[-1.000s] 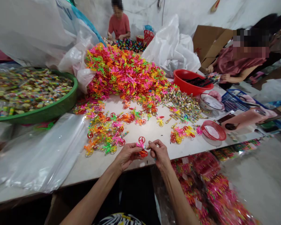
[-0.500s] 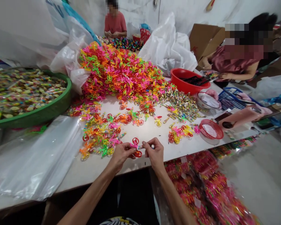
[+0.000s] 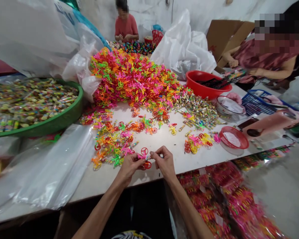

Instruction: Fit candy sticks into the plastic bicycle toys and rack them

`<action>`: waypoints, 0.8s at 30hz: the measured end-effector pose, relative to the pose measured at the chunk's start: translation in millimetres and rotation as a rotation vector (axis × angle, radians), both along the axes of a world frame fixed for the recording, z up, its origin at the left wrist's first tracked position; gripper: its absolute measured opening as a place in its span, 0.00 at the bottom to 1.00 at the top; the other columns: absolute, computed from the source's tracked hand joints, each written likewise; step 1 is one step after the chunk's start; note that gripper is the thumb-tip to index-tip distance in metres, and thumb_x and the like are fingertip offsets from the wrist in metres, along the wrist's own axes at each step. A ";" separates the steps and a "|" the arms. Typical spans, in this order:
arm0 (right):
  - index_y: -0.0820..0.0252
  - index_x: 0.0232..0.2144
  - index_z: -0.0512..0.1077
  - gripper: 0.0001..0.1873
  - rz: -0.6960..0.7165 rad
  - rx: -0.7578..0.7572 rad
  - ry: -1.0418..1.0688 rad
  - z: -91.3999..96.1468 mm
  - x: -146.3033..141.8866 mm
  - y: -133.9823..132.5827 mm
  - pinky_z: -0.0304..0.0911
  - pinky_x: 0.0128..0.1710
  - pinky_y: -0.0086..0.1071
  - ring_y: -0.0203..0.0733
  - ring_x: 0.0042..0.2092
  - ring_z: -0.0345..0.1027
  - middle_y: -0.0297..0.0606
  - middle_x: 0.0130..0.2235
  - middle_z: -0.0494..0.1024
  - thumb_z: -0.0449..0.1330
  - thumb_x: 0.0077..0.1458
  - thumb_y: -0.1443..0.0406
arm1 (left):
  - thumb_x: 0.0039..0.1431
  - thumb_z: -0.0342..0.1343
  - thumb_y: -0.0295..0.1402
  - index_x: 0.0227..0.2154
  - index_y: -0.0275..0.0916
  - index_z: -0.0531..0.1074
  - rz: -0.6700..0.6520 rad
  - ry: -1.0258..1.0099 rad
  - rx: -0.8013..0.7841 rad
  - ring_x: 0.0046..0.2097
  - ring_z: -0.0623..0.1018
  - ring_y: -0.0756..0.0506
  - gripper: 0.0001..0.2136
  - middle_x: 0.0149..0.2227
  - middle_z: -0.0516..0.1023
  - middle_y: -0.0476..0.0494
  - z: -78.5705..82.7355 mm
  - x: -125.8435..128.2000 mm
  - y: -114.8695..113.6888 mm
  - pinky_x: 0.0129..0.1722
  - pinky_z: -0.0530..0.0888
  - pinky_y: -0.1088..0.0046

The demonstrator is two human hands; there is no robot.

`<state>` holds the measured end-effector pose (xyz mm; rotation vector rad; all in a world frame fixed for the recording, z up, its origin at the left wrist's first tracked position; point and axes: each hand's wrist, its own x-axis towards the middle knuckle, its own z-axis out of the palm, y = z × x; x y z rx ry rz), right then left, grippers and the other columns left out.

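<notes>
My left hand (image 3: pixel 130 168) pinches a small plastic toy bicycle (image 3: pixel 145 158) with red wheels and a pink frame. My right hand (image 3: pixel 165 162) grips a slim candy tube (image 3: pixel 154 156), its near end against the bicycle. My fingers hide part of the tube. Just beyond my hands lies a loose group of neon toy bicycles (image 3: pixel 113 144) on the white table (image 3: pixel 164 146). A large heap of the same bicycles (image 3: pixel 132 79) rises farther back, with a spread of candy tubes (image 3: pixel 198 111) to its right.
A green tray of wrapped sweets (image 3: pixel 57 121) is at the left, beside clear plastic sheeting (image 3: pixel 52 166). Red and blue baskets (image 3: pixel 234 137) (image 3: pixel 257 106) and a red basin (image 3: pixel 206 81) stand right. Filled pink packets (image 3: pixel 226 196) lie below the table edge. A co-worker (image 3: pixel 126 28) sits far back; another (image 3: pixel 269 61) works right.
My hands have drawn closer together, with the bicycle and tube between them. The view has shifted slightly, and the co-worker on the right has moved their hands.
</notes>
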<state>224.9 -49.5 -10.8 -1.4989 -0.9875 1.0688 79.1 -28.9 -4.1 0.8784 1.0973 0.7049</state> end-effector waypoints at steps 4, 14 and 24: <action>0.60 0.45 0.62 0.19 0.047 -0.026 -0.451 -15.3 24.9 13.3 0.58 0.23 0.30 0.35 0.24 0.63 0.35 0.33 0.70 0.52 0.52 0.59 | 0.47 0.55 0.37 0.26 0.37 0.70 0.012 0.555 0.445 0.28 0.74 0.46 0.08 0.24 0.74 0.45 17.7 -36.5 22.1 0.30 0.70 0.69; 0.59 0.37 0.70 0.11 0.154 -0.013 -1.333 -19.9 52.3 22.2 0.54 0.35 0.32 0.44 0.41 0.61 0.42 0.37 0.70 0.50 0.53 0.71 | 0.53 0.44 0.24 0.36 0.37 0.72 -0.336 1.306 0.910 0.48 0.67 0.40 0.12 0.42 0.73 0.37 18.5 1.6 135.1 0.48 0.58 0.61; 0.60 0.25 0.68 0.08 -0.022 0.019 -0.931 -23.0 51.0 22.9 0.54 0.30 0.30 0.40 0.34 0.64 0.38 0.30 0.71 0.52 0.52 0.64 | 0.51 0.48 0.27 0.27 0.37 0.73 -0.318 1.117 0.842 0.40 0.71 0.42 0.08 0.34 0.73 0.41 8.8 19.0 152.1 0.40 0.61 0.68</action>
